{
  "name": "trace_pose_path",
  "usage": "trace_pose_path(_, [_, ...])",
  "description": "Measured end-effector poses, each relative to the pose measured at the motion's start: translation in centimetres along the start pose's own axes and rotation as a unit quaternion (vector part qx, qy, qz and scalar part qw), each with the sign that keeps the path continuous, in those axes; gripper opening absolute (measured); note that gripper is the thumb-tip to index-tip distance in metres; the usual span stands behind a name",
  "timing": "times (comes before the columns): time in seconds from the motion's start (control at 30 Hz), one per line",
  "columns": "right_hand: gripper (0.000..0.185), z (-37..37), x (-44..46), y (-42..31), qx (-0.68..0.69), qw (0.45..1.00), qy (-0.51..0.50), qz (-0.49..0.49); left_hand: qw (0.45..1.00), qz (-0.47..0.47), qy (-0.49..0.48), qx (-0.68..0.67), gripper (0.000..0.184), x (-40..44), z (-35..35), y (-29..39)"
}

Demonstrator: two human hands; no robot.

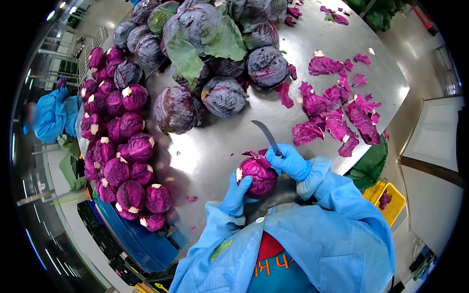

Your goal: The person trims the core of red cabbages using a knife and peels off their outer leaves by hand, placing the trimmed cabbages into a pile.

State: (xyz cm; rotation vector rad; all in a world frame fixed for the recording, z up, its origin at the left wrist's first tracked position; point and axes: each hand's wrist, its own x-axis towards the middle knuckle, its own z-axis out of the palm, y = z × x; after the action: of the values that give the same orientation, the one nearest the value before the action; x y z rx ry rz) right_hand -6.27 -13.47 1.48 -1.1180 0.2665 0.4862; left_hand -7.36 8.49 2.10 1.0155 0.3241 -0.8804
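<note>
A red cabbage [260, 177] with a pale cut stem is held close to my body, over the near edge of the steel table [195, 161]. My left hand [236, 194], in a blue glove, grips its left side from below. My right hand [289, 162], also gloved, is closed round the handle of a curved knife [265, 131]. The dark blade points up and to the left, away from the cabbage. The right fingers are beside the cabbage's upper right, where a loose leaf sticks up; whether they touch that leaf I cannot tell.
Trimmed red cabbages [117, 170] are piled along the left. Untrimmed cabbages [177, 110] with dark outer leaves are heaped at the back. Torn purple leaves [337, 113] lie on the right. A yellow crate [392, 205] stands below the right edge. Another person [51, 115] in blue is at far left.
</note>
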Motion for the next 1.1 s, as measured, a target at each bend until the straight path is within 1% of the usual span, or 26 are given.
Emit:
trace_pose_path(0.07, [0.026,0.5,0.3,-0.2,0.029,0.999,0.013,-0.030,0.996,0.019,0.081,0.040,0.070,0.8,-0.9,-2.2])
trace_pose_path(0.1, [0.027,0.7,0.3,-0.6,0.044,0.998,0.023,-0.046,0.997,0.021,0.072,0.030,0.065,1.0,-0.9,-2.0])
trace_pose_path(0.2, [0.031,-0.9,0.4,-3.8,0.206,0.970,0.124,-0.031,0.999,0.024,0.029,0.001,0.076,0.6,-0.8,-1.3])
trace_pose_path(0.23, [0.033,-1.6,0.9,-4.8,0.217,0.952,0.197,-0.083,1.000,0.025,0.013,-0.005,0.079,0.3,-1.2,-1.4])
trace_pose_path(0.27, [0.034,-2.4,1.5,-5.7,0.227,0.926,0.268,-0.134,0.999,0.020,0.011,-0.042,0.080,-0.2,-1.5,-1.5])
trace_pose_path(0.33, [0.036,-4.2,1.7,-6.8,0.146,0.893,0.355,-0.235,0.993,0.014,0.006,-0.115,0.082,-1.5,-2.2,-1.8])
trace_pose_path(0.37, [0.037,-5.1,1.2,-6.2,0.129,0.900,0.357,-0.213,0.989,0.024,-0.003,-0.144,0.086,-1.9,-2.8,-2.0])
trace_pose_path(0.43, [0.037,-4.8,0.4,-4.2,0.062,0.938,0.297,-0.169,0.981,0.013,-0.030,-0.189,0.086,-1.8,-3.9,-2.1])
trace_pose_path(0.5, [0.040,-2.3,-0.8,-1.3,0.021,0.963,0.234,-0.129,0.971,0.009,-0.037,-0.236,0.088,-1.8,-4.0,-2.2])
trace_pose_path(0.53, [0.044,-0.4,-1.3,-0.1,0.012,0.972,0.203,-0.116,0.971,0.011,-0.044,-0.235,0.088,-1.7,-3.5,-1.9])
trace_pose_path(0.57, [0.050,0.6,-2.1,0.8,-0.094,0.978,0.144,-0.118,0.971,0.013,-0.053,-0.231,0.088,-1.4,-2.9,-1.3])
trace_pose_path(0.6, [0.056,1.4,-2.5,1.3,-0.198,0.969,0.084,-0.119,0.972,0.016,-0.061,-0.227,0.089,-1.1,-2.3,-0.6])
trace_pose_path(0.67, [0.067,3.2,-3.1,0.7,-0.281,0.942,0.103,-0.149,0.979,0.027,-0.077,-0.189,0.090,-0.7,-1.6,0.4])
trace_pose_path(0.7, [0.066,3.3,-3.4,-0.7,-0.301,0.941,0.089,-0.125,0.979,0.032,-0.078,-0.184,0.091,-0.6,-1.4,0.6])
trace_pose_path(0.8, [0.062,2.4,-3.1,-1.2,-0.422,0.870,0.100,-0.233,0.978,0.039,-0.075,-0.190,0.092,-0.3,-1.0,0.4])
trace_pose_path(0.83, [0.061,2.3,-3.3,-1.3,-0.501,0.829,0.105,-0.227,0.977,0.041,-0.072,-0.196,0.092,-0.1,-0.9,0.3])
trace_pose_path(0.9, [0.058,2.2,-3.7,-1.3,-0.645,0.727,0.112,-0.209,0.980,0.037,-0.048,-0.188,0.093,0.2,-0.7,0.1])
trace_pose_path(1.0, [0.057,1.1,-2.7,0.3,-0.659,0.655,0.184,-0.321,0.981,0.048,-0.029,-0.188,0.094,0.1,-0.4,-0.4])
trace_pose_path(1.03, [0.038,0.5,-2.3,0.0,-0.621,0.669,0.170,-0.371,0.980,0.056,-0.027,-0.190,0.094,0.1,-0.5,-0.4])
trace_pose_path(1.1, [0.025,0.5,-1.5,-0.6,-0.426,0.803,0.160,-0.384,0.978,0.049,-0.116,-0.164,0.094,0.3,-1.2,-0.2])
